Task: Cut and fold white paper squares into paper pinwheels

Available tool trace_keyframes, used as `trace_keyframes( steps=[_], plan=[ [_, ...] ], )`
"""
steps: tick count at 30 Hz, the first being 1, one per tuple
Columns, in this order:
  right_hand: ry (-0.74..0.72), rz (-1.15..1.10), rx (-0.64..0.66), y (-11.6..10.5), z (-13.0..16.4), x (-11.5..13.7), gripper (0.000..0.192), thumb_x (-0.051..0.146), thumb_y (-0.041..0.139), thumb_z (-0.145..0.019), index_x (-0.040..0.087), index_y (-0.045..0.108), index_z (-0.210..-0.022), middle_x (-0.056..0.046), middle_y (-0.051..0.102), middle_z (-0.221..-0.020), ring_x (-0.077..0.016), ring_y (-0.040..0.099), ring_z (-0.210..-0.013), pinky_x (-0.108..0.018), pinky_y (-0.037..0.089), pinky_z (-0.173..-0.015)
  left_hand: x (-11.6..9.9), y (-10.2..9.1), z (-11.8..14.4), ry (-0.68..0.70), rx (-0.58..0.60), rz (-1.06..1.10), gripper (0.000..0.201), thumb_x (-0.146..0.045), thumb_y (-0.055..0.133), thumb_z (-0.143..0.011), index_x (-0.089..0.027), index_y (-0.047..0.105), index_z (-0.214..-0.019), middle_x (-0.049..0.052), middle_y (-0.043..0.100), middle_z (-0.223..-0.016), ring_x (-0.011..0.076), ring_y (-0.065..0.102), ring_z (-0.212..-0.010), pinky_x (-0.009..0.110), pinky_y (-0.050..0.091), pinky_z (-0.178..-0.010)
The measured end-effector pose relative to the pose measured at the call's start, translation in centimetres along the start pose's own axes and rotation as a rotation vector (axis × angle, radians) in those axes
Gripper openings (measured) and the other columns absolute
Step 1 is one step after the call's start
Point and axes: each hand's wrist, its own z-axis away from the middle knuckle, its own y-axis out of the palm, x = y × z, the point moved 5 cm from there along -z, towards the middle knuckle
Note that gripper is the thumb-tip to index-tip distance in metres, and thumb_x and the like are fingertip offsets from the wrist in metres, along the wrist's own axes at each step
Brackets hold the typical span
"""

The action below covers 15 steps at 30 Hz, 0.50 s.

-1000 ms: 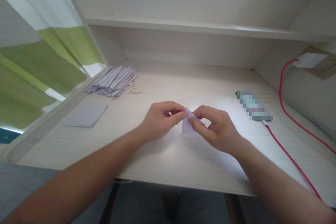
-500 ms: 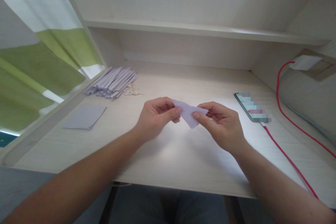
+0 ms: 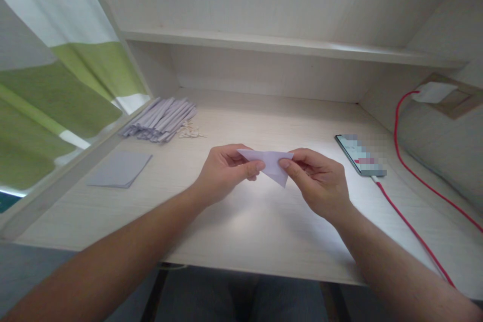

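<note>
Both forearms bare, angled inward over centre. Left hand (image 3: pixel 222 173) and right hand (image 3: pixel 319 183) held close, thumbs on top, fingertips pinched, knuckles facing outward, wrists raised.

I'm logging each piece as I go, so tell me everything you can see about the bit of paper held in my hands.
The folded paper is pale lilac, thin and matte, creased into a flat triangle with its long edge on top and its point hanging down. It is held in the air above the desk, touching nothing else. The left hand pinches its left corner, the right hand its right corner.
</note>
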Motion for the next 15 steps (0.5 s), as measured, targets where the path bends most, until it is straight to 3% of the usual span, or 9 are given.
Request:
trace_keyframes(
  steps=[15],
  plan=[
    [-0.017,0.029,0.021,0.07,0.13,0.20,0.015,0.031,0.073,-0.096,0.022,0.075,-0.084,0.002,0.065,-0.069,-0.0130,0.057,-0.062,-0.028,0.043,-0.057,0.03,0.07,0.18,0.026,-0.026,-0.031,0.020,-0.027,0.085,-0.081,-0.017,0.075,-0.066,0.002,0.071,-0.062,0.0122,0.062,-0.059,0.024,0.049,-0.057]
  ],
)
